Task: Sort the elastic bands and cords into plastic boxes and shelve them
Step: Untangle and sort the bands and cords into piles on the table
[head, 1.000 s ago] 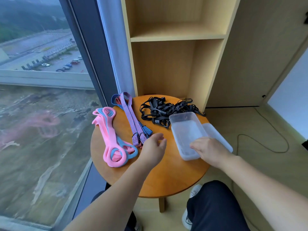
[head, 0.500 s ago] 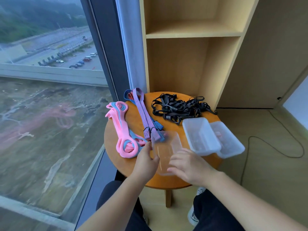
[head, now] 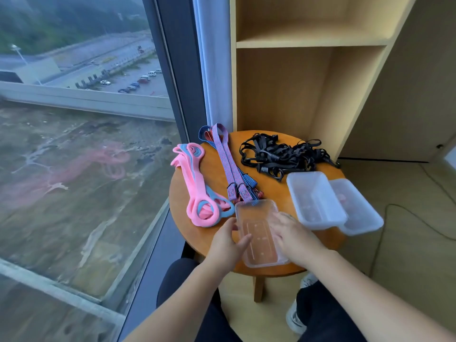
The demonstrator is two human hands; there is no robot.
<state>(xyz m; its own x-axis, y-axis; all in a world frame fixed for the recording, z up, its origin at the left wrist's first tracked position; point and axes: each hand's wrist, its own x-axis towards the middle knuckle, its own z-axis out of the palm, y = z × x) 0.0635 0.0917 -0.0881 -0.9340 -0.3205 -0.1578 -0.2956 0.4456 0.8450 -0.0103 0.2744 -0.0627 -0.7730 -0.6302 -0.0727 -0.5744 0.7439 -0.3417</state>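
A clear plastic box (head: pixel 259 240) sits at the near edge of the round wooden table (head: pixel 195 233). My left hand (head: pixel 228 240) grips its left side, thumb over the rim. My right hand (head: pixel 293 236) holds its right side. Two more clear boxes (head: pixel 317 198) (head: pixel 357 211) lie overlapped at the right. Pink and blue elastic bands (head: pixel 195 186) lie on the left, striped purple straps (head: pixel 230 169) in the middle, and a tangle of black cords (head: pixel 281 156) at the back.
A light wooden shelf unit (head: pixel 308 43) stands right behind the table with open compartments. A large window (head: pixel 81 144) runs along the left. A thin cable (head: pixel 419 225) lies on the floor at the right. My knees are under the table's near edge.
My right hand took one clear box off the stack at the right and brought it to the near edge. My left hand came in to hold its other side. The view shifted left.
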